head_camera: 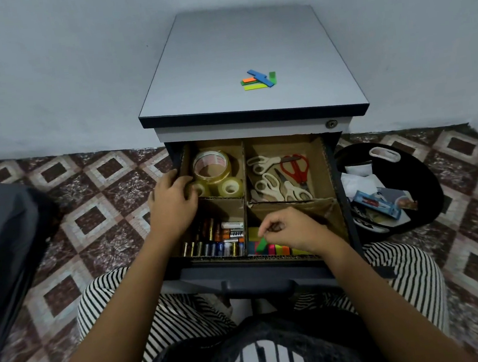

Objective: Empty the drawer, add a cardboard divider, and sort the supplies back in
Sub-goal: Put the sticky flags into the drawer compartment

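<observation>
Pinching what, the right hand?
— Thumb and forefinger closed on a small green tab, a flat slip held just over the front-right cell. Under it, a row of sticky notes: pink, orange and yellow blocks

Left hand?
— Fingers curled over the left wall of the cardboard divider, beside a small tape roll. Brown corrugated board, fluted cut edges, four cells inside the drawer

Contents, cell by cell?
— Back-left: tape rolls, clear and glossy, one large ring with two small in front. Back-right: scissors, cream handles plus one red pair. Front-left: batteries, metal cylinders lying side by side

Beyond the drawer?
— Cabinet top, smooth grey laminate with dark edging, carrying a loose heap of coloured tabs. Round black bin to the right, paper and packaging inside, on diamond-patterned floor tiles
</observation>
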### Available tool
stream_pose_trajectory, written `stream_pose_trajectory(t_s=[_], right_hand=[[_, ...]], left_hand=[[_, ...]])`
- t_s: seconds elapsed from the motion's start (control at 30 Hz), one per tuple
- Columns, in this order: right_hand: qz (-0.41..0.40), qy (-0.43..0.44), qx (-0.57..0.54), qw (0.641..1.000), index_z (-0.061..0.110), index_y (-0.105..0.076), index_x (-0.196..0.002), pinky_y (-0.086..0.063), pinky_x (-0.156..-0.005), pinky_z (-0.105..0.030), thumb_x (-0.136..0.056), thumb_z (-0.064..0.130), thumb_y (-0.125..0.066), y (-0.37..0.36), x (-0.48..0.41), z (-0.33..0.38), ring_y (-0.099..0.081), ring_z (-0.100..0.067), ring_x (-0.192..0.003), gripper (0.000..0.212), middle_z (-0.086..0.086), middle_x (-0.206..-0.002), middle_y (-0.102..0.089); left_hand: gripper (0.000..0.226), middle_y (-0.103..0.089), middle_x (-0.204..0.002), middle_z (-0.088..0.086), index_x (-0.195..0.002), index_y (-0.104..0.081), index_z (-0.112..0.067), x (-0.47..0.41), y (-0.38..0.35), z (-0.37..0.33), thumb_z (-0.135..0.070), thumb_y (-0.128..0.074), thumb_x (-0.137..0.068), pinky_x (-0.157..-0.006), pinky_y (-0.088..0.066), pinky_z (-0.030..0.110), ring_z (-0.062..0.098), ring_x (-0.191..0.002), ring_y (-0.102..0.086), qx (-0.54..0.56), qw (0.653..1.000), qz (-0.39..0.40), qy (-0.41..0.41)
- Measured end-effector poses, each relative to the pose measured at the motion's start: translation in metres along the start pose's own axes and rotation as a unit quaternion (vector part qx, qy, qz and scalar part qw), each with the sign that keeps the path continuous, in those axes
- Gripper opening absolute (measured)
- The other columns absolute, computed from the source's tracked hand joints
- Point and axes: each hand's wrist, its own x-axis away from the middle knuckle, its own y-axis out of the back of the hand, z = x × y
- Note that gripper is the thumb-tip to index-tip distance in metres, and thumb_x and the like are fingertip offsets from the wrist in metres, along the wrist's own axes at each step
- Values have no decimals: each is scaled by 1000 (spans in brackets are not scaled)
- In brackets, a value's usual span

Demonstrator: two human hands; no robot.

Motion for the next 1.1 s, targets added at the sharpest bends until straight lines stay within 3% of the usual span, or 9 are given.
stream_pose_trajectory(t_s=[0.13, 0.27, 0.43, 0.6, 0.73, 1.1], right_hand=[[25, -29, 90, 995, 17, -72, -84, -36, -53, -10, -81, 11, -66, -4, -3, -2, -50, 4, -55, 8, 10, -69, -56], [20, -49, 151, 987, 17, -72, -92, -40, -66, -19, -83, 13, -65, -5, -8, -6, -54, -7, -82, 12, -1, -91, -62], [24, -39, 189, 981, 14, -70, -105, -46, -74, -23, -85, 9, -62, -8, -13, -6, -55, -11, -85, 22, -6, -101, -63], [27, -9, 234, 972, 12, -66, -112, -43, -73, -19, -84, 10, -64, -11, -17, -8, -52, -10, -82, 28, -9, -109, -63], [8, -13, 259, 966, 11, -63, -116, -47, -83, -25, -84, 17, -67, -10, -17, -9, -58, -18, -98, 32, -8, -112, -62], [19, -12, 242, 970, 7, -68, -98, -50, -79, -29, -84, 14, -68, -11, -14, -7, -61, -20, -90, 16, -10, -100, -67]], left_hand=[[43, -29, -151, 13, -135, -48, -12, 6, -3, 2, -28, -50, -95, -110, -32, 46, 29, -138, -30, 18, 999, 25, 15], [40, -25, -154, 9, -134, -49, -15, 9, -1, -2, -31, -45, -97, -106, -34, 42, 27, -138, -29, 18, 999, 36, 31], [37, -24, -154, 7, -129, -55, -16, 11, -3, -1, -32, -43, -98, -107, -33, 41, 24, -140, -26, 10, 999, 29, 28], [37, -25, -154, 6, -126, -58, -14, 10, -4, -1, -31, -43, -98, -106, -34, 41, 23, -140, -27, 5, 999, 25, 24], [37, -25, -154, 6, -126, -59, -15, 11, -4, 1, -32, -42, -98, -105, -36, 41, 23, -139, -29, 8, 999, 26, 24], [37, -24, -155, 6, -125, -58, -13, 10, -5, 2, -33, -41, -98, -105, -35, 42, 24, -140, -27, 5, 999, 32, 24]])
